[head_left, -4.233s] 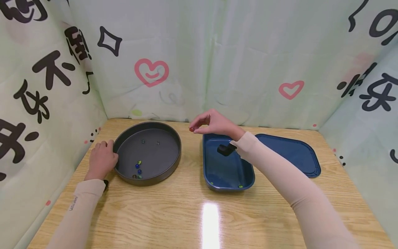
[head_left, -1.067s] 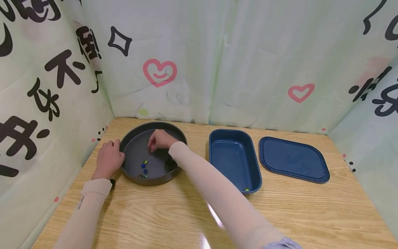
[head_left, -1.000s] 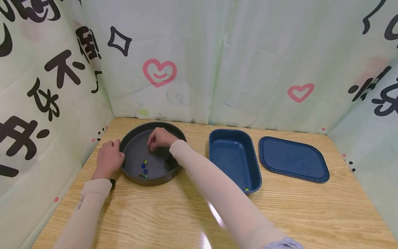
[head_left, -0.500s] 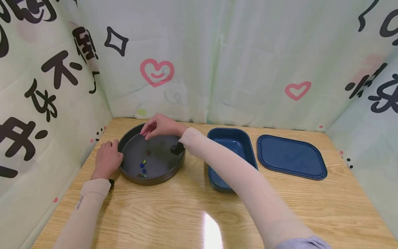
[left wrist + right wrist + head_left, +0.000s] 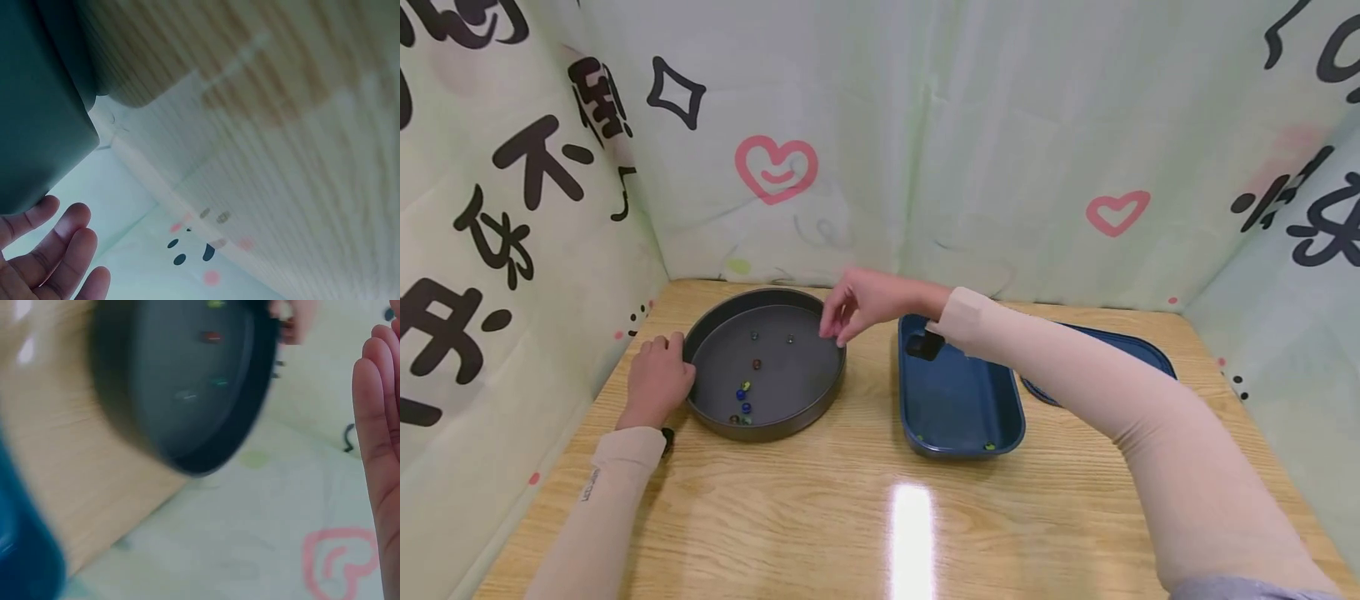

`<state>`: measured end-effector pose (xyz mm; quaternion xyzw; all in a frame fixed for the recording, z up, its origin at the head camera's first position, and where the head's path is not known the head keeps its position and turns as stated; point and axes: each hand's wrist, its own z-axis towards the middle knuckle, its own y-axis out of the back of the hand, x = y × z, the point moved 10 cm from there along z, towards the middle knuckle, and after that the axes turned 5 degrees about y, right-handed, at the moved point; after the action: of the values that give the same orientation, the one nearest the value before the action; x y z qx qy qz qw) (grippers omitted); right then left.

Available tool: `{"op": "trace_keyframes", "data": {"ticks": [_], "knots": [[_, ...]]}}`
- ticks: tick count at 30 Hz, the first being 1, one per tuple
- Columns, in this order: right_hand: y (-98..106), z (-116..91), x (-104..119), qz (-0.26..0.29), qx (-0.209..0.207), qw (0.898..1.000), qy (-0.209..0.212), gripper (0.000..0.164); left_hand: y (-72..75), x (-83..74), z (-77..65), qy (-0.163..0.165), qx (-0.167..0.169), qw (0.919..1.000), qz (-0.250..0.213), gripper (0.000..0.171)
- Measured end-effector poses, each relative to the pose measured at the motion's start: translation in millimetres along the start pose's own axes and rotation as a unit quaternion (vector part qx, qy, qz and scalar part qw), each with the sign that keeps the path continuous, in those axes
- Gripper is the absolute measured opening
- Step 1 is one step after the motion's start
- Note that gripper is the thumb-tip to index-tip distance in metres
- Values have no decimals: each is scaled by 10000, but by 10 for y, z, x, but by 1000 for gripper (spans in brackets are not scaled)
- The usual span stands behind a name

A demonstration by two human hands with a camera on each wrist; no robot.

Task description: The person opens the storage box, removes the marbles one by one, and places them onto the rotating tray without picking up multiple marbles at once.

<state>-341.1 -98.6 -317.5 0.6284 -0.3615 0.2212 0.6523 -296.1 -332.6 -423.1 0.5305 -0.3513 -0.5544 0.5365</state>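
In the head view my left hand (image 5: 655, 375) rests against the left side of a round dark grey pan (image 5: 797, 383), its fingers bent at the outer wall. The left wrist view has a fingertip right at the pan's wall. Several marbles lie in the pan, among them a reddish marble (image 5: 756, 364), a blue marble (image 5: 746, 407) and a yellow-green marble (image 5: 745, 386). Over the pan's right rim is my right hand (image 5: 876, 302), fingers loosely bent and nothing visible between them; its fingers (image 5: 372, 406) look straight in the right wrist view.
Right of the pan stands a deep blue rectangular box (image 5: 955, 408) with a green marble (image 5: 989, 447) near its front corner. Behind the right forearm lies a flat blue lid (image 5: 1141, 347), partly hidden. A printed curtain (image 5: 1000, 167) closes off the back of the wooden table (image 5: 775, 517).
The red marble, earlier pinched in my right hand, now lies in the pan. My right hand has since lifted out and moved right toward the blue box. The left hand stays at the pan.
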Motion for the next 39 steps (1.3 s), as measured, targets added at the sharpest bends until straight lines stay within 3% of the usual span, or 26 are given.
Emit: {"op": "trace_keyframes", "data": {"ticks": [5, 14, 26, 39], "knots": [[-139, -355, -216, -76, 378, 9990, -222, 16, 18, 4, -5, 45, 2, 10000, -23, 31], [-451, -823, -709, 111, 583, 9966, -565, 14, 17, -12, 0, 20, 28, 10000, -4, 33], [-1061, -957, -976, 118, 1534, 9861, -626, 18, 11, -3, -6, 19, -79, 10000, -32, 29], [-1281, -961, -1073, -184, 1638, 9849, -534, 9, 11, -4, -3, 37, -67, 9999, -88, 29]]}}
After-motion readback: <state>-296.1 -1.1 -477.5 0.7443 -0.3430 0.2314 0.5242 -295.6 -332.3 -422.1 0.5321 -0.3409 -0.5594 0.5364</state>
